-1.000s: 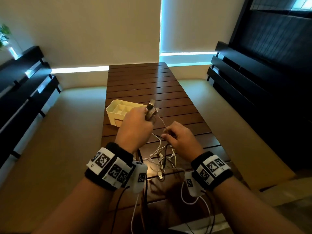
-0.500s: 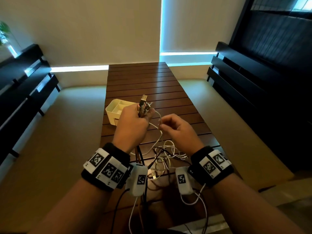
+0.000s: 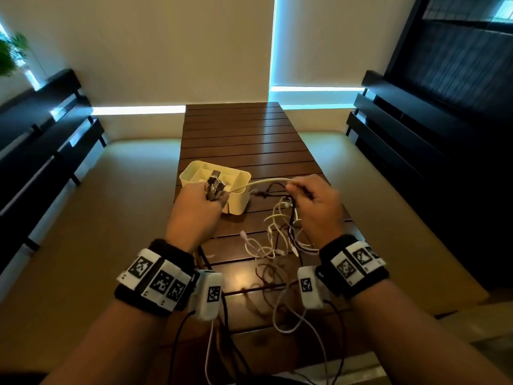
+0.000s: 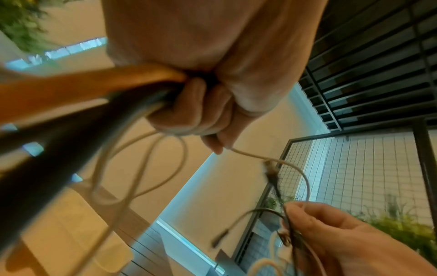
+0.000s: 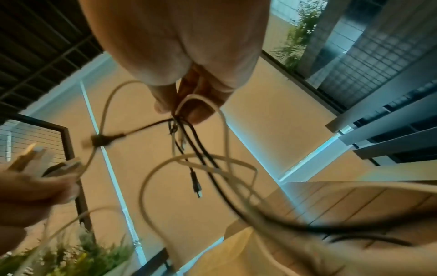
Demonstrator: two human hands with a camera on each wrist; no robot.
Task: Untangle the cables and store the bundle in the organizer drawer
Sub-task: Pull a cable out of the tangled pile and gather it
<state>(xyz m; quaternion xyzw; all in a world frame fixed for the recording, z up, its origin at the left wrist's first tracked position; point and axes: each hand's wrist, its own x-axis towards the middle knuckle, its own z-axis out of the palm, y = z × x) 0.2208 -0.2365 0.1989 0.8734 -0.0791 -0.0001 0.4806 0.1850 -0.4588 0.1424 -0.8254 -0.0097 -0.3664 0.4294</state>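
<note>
Left hand [image 3: 194, 212] is raised over the slatted wooden counter [image 3: 244, 140], its grip clamped around a cluster of USB plugs [image 3: 215, 184] that stand up out of the fist. In the left wrist view the fingers [image 4: 196, 112] are curled tight on several cable strands, white and dark, which trail blurred toward the camera.

Just behind the left hand sits the cream organizer drawer [image 3: 238, 195], open-topped with inner dividers, resting on the counter; the plugs overlap it in the head view.

A white cable [image 3: 261, 183] spans from the left fist across to the right hand [image 3: 316, 209], held nearly taut above the counter.

Right hand grip is pinched on that white cable together with dark strands; in the right wrist view the fingertips [image 5: 196, 112] close on a knot of white and black leads [image 5: 187, 134], one black connector [image 5: 196, 186] dangling free.

Below the right hand the remaining cable tangle [image 3: 277, 240] hangs and lies looped on the counter, white and dark strands interlaced.
</note>
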